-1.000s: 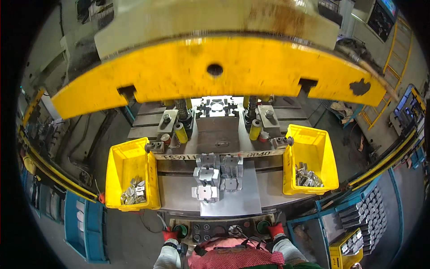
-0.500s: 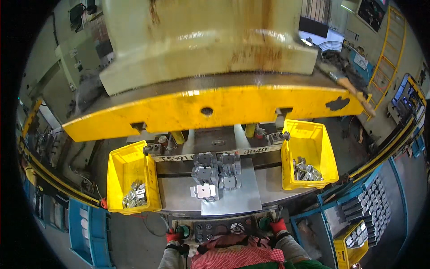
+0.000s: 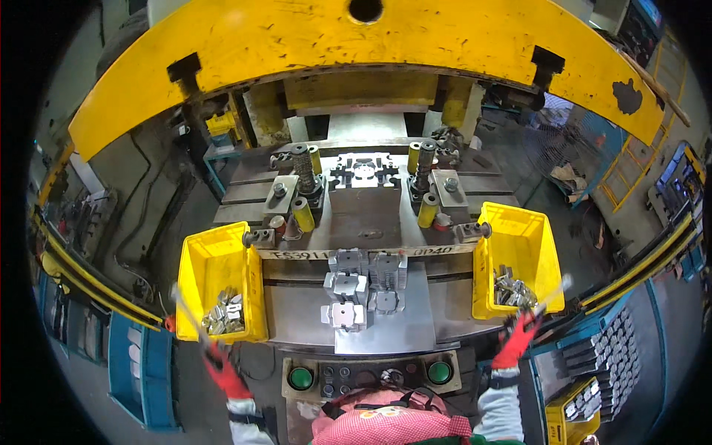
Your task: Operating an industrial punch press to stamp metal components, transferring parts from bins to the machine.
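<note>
My left hand [image 3: 225, 373], in a red glove, is closed around a thin pale rod-like tool [image 3: 190, 314], blurred, in front of the left yellow bin [image 3: 258, 297]. My right hand [image 3: 518, 343], also red-gloved, grips a similar pale rod [image 3: 555, 294] beside the near corner of the right yellow bin [image 3: 545, 245]. The rods' exact kind is unclear. Between the hands, stacks of grey metal parts [image 3: 345, 315] stand on a shiny metal sheet [image 3: 408, 326]. Beyond them lies the lower die [image 3: 363, 211], with a cut-out metal piece [image 3: 363, 170] on it.
The yellow press ram [image 3: 334, 44] hangs above the die. Dark guide posts [image 3: 423, 163] rise at its sides. A control panel with two green buttons [image 3: 439, 372] sits before me. Small metal pieces [image 3: 512, 288] lie in both bins. Rows of parts [image 3: 612, 356] fill a rack at right.
The ram has risen, uncovering the die and posts. Both hands have left the green buttons and spread outward toward the bins, with the rods swung up.
</note>
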A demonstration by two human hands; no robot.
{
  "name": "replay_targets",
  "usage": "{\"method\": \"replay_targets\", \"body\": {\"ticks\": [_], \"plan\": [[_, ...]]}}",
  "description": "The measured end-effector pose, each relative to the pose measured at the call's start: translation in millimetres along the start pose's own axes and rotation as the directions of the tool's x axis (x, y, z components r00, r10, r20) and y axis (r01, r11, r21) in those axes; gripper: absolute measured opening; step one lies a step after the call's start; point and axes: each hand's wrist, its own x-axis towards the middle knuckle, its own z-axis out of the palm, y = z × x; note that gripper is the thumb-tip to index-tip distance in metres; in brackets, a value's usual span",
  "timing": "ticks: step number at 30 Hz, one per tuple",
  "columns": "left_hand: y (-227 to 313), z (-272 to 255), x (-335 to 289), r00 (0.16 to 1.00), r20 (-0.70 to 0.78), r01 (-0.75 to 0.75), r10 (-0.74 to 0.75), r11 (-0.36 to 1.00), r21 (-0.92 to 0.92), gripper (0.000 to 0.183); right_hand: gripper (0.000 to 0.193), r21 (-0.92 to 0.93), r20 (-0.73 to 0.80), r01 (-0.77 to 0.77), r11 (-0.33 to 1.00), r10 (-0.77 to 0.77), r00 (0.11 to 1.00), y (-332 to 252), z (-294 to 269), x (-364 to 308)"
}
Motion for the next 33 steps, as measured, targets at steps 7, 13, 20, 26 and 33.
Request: {"method": "replay_targets", "body": {"ticks": [7,13,20,26,33], "plan": [[71,224,57,0.527,0.784,0.476,-0.328,0.878,0.048,0.032,0.049,0.063,0.865,0.286,0.956,-0.195,0.462,-65,203,-31],[-6,349,61,0.434,0.855,0.389,-0.284,0.915,0.107,0.035,0.046,-0.143,0.914,0.343,0.928,-0.008,0.405,-40,335,-41],[11,339,43,0.444,0.858,0.641,-0.257,0.76,-0.103,0.022,0.063,0.006,0.88,0.241,0.97,-0.119,0.459,-63,289,-38],[46,200,21,0.735,0.615,0.417,-0.285,0.905,-0.079,0.026,0.051,0.112,0.695,0.292,0.95,-0.285,0.66,-49,124,-8],[10,43,12,0.812,0.16,0.523,-0.561,0.821,0.23,0.048,0.045,-0.381,0.471,0.259,0.887,-0.055,0.88,-12,-25,-1]]}}
